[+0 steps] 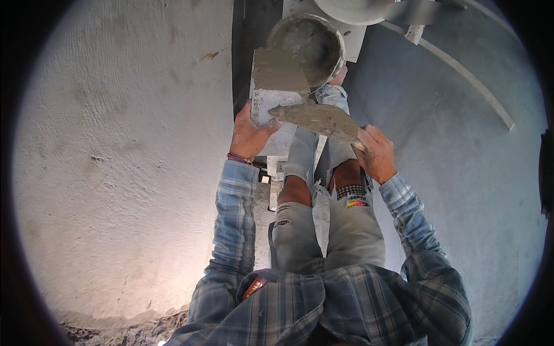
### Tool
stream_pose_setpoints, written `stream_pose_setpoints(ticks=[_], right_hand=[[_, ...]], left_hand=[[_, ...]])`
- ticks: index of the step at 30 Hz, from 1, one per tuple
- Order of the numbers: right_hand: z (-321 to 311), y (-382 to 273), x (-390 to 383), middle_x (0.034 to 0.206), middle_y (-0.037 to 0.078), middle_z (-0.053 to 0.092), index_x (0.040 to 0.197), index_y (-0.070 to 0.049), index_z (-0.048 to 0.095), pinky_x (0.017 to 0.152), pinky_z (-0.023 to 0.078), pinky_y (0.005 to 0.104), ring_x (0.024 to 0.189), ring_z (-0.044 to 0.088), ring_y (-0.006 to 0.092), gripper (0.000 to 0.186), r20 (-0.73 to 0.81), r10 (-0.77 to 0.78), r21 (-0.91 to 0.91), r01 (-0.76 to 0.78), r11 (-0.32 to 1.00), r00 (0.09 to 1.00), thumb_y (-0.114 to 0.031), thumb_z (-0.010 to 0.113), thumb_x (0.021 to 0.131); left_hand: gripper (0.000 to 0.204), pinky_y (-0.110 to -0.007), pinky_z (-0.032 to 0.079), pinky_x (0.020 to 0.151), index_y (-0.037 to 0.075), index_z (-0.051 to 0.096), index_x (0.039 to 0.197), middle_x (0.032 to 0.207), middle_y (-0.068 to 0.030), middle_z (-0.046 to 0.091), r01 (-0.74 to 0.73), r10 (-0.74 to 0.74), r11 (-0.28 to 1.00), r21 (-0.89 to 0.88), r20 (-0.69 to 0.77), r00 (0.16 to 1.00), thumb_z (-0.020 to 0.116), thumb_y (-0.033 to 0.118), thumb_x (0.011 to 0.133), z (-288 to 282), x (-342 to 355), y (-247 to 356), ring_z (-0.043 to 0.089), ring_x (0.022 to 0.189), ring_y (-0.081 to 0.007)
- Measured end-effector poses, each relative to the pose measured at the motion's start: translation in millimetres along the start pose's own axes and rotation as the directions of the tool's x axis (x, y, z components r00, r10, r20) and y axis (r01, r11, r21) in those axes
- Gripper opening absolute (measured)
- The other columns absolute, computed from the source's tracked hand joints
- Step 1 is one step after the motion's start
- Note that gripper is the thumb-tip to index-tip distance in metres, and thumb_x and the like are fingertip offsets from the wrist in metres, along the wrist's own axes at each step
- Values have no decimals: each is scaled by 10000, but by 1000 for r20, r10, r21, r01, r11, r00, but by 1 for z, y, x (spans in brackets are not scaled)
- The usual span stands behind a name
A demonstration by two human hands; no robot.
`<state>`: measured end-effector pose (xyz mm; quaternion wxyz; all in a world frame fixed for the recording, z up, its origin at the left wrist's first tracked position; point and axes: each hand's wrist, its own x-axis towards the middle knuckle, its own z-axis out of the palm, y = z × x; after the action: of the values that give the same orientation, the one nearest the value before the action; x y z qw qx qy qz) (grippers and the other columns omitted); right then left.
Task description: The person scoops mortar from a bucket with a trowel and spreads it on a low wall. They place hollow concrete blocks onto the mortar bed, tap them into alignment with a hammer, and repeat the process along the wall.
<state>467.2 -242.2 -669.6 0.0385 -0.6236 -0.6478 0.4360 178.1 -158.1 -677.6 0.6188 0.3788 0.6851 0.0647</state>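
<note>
My left hand [250,134] grips the lower left edge of a pale rectangular slab [270,102], thumb on its face. A thick layer of wet grey mortar [281,70] covers the slab's far half. In my right hand [376,151] is the handle of a trowel [323,121], fingers wrapped round it. Grey mortar coats the trowel's blade, and its tip points left, over the slab's near right corner beside my left thumb. Just beyond the slab is a round, mortar-smeared bucket [309,43], partly covered by the slab's far edge.
A rough plastered wall [127,144] rises close on my left. On the right spreads a smooth grey surface [461,173] with a curved pale strip [473,81]. Another round pale container [355,7] is at the far edge. My legs [355,233] in torn jeans extend below my hands.
</note>
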Motion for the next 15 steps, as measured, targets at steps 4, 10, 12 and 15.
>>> stream_pose_setpoints(ticks=[4, 10, 12, 15], right_hand=[[25, 15, 23, 972, 137, 622, 1190, -89, 550, 760, 510, 441, 907, 618, 345, 409, -89, 82, 214, -61, 975, 993, -154, 681, 808], [115, 52, 150, 1122, 230, 622, 1238, -32, 508, 912, 475, 468, 1069, 599, 387, 448, 282, 397, 49, -426, 903, 874, -231, 627, 855], [123, 68, 169, 1088, 222, 643, 1205, -19, 514, 896, 490, 468, 1048, 621, 376, 411, 209, 454, -56, -453, 890, 866, -245, 597, 872], [128, 61, 160, 1156, 230, 615, 1260, -28, 512, 927, 477, 450, 1081, 608, 371, 454, -33, 417, -124, -418, 900, 908, -293, 574, 896]], left_hand=[[468, -315, 507, 886, -34, 569, 1164, 1066, -122, 679, 94, -98, 985, -143, -27, 995, 766, 11, 742, -4, -10, 2, 650, 966, -187], [408, -335, 478, 925, -5, 582, 1168, 1091, -94, 666, 96, -106, 968, -231, -34, 994, 748, 114, 815, -20, -44, 18, 626, 1002, -189], [432, -336, 463, 949, 4, 572, 1183, 1102, -91, 658, 88, -105, 955, -284, -45, 993, 756, 151, 821, -20, -54, 25, 617, 1017, -191], [552, -359, 423, 1001, 22, 510, 1260, 1193, -73, 610, 96, -122, 885, -455, -27, 992, 778, 173, 801, -39, -83, 27, 575, 1105, -200]])
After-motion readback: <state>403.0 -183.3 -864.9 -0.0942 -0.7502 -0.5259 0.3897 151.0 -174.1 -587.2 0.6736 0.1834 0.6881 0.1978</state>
